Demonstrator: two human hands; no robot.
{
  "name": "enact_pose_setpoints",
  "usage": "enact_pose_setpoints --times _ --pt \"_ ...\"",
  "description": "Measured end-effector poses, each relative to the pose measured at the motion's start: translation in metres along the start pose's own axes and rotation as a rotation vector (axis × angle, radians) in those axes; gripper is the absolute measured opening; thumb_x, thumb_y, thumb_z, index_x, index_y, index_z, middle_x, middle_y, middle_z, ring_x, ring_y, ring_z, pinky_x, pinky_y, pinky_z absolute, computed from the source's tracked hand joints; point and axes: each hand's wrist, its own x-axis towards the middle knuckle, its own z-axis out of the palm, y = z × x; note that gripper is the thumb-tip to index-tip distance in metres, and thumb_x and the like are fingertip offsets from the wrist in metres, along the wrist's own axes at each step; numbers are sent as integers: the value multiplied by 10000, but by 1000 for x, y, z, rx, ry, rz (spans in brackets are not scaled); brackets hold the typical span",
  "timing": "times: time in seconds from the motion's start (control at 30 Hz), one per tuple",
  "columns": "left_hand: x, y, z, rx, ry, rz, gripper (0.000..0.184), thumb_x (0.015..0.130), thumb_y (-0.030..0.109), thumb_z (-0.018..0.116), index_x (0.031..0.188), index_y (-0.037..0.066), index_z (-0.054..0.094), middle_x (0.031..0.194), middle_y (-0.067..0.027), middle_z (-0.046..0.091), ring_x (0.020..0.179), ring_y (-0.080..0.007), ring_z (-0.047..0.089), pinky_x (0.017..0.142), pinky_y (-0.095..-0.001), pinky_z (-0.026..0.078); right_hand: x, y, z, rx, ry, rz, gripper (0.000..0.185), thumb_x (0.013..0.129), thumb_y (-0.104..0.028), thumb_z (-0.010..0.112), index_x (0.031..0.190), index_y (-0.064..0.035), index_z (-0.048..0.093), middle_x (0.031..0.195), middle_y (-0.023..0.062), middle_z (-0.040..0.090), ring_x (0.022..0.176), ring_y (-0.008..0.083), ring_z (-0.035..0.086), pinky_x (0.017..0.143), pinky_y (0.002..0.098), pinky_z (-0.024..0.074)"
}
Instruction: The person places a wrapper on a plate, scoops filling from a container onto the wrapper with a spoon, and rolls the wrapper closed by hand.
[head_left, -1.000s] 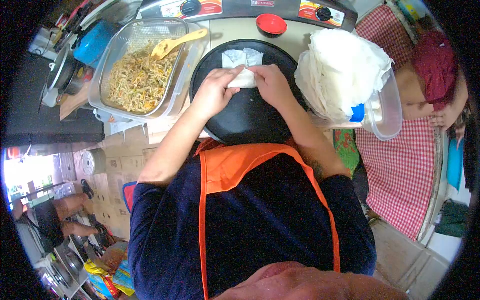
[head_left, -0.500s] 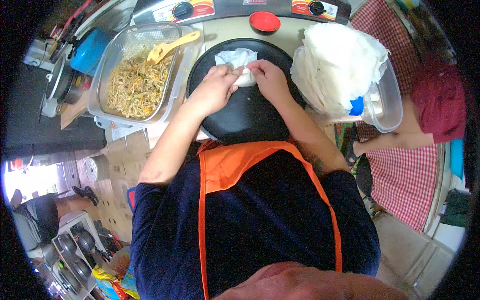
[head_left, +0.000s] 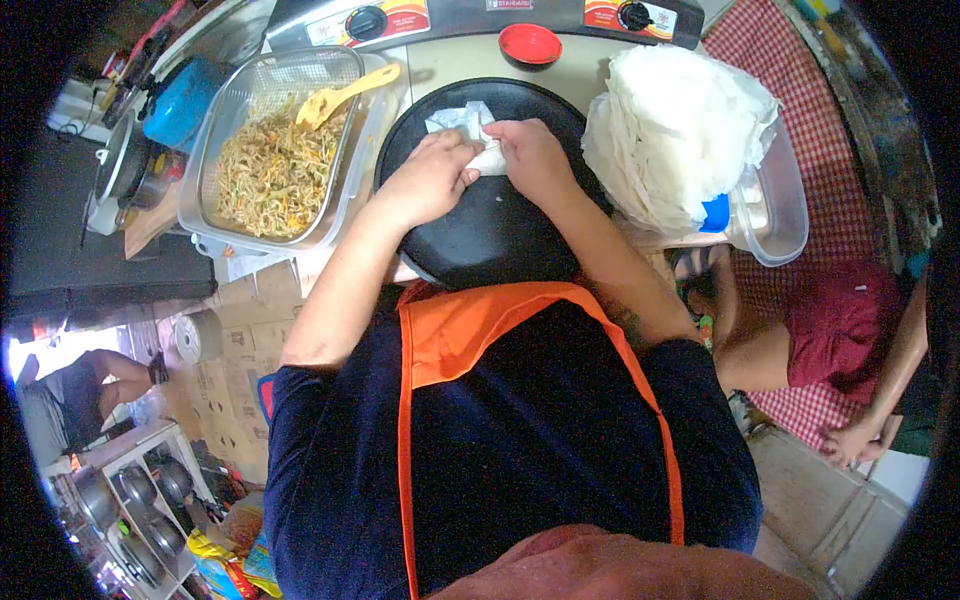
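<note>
A round black tray (head_left: 490, 235) lies in front of me. Near its far side is a thin white wrapper (head_left: 462, 117), partly folded into a small roll. My left hand (head_left: 436, 175) presses its fingers on the wrapper's left part. My right hand (head_left: 533, 158) pinches the wrapper's right edge between thumb and finger. Whatever is inside the fold is hidden. To the right stands a tall stack of white wrappers (head_left: 680, 140). At the left, a mesh-lined plastic container (head_left: 190, 165) holds a shredded noodle-like mix (head_left: 275, 170) with a yellow spatula (head_left: 345, 95) in it.
Beyond the tray are a small red bowl (head_left: 530, 45) and a stove (head_left: 480, 20). A clear container (head_left: 785, 215) sits right of the stack. Another person in dark red shorts (head_left: 845, 325) is at the right; a second person (head_left: 75, 395) is at the far left.
The wrapper's near part has been folded and my fingers have shifted slightly on it. The person at the right has moved nearer the bottom of the view. The camera view has shifted a little.
</note>
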Motion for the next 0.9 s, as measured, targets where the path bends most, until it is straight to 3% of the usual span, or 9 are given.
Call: enact_pose_setpoints --times 0.13,0.2,0.23,0.3,0.4,0.5,0.53,0.73,0.9 --pt "6 -13 -4 -106 -66 -28 306 854 148 576 1131 18 576 1020 -207 560 1030 -387 520 927 -431 402 1 1 0 78 35 23 198 875 -117 510 1028 -22 594 950 166 626 913 346 567 834 418 442" --pt "7 -22 -2 -163 -82 4 324 856 157 595 1150 24 562 1003 -193 549 986 -363 532 883 -419 417 -1 2 -10 -44 -111 -308 190 888 -133 490 1036 -43 569 943 152 603 899 345 534 837 429 410" --pt "5 -22 0 -163 -80 0 324 856 157 595 1150 24 562 1003 -193 549 986 -363 532 883 -419 417 -1 4 -7 -42 -115 -311 190 888 -133 490 1036 -43 569 943 152 603 899 345 534 837 429 410" --pt "3 -22 6 -363 52 -136 347 851 185 628 1157 34 562 949 -160 559 931 -323 551 837 -391 435 -3 8 -2 -65 -127 -291 162 886 -140 494 1004 -54 565 947 141 563 898 335 499 847 428 382" --pt "-8 -17 8 -327 168 -226 342 817 226 689 1095 42 612 910 -130 558 880 -271 551 793 -354 445 -2 10 0 -74 -91 -356 135 883 -143 497 968 -57 558 949 138 527 905 332 488 849 420 378" --pt "-19 -4 10 -258 355 -310 294 743 205 754 956 22 667 909 -154 581 870 -286 565 770 -376 461 0 11 2 -17 -123 -306 169 878 -136 501 1009 -46 557 987 150 535 938 338 487 861 420 378" --pt "-22 -4 13 -127 400 -289 270 759 214 753 952 40 682 881 -110 567 823 -219 555 745 -324 455 0 10 3 -13 -126 -305 169 878 -136 501 1009 -46 557 987 150 535 938 338 487 861 420 378" --pt "-25 4 24 -387 448 -489 281 756 158 749 986 23 662 822 -88 606 724 -187 570 694 -306 469 0 0 6 200 -96 -258 330 816 -15 517 1145 -39 518 1043 144 566 986 310 515 898 408 379" --pt "-26 5 15 -373 373 -403 238 781 151 721 964 16 649 825 -88 601 740 -181 569 688 -299 466 4 5 10 401 -203 -136 349 786 13 531 1132 -28 508 1074 141 546 1038 299 526 957 390 385"
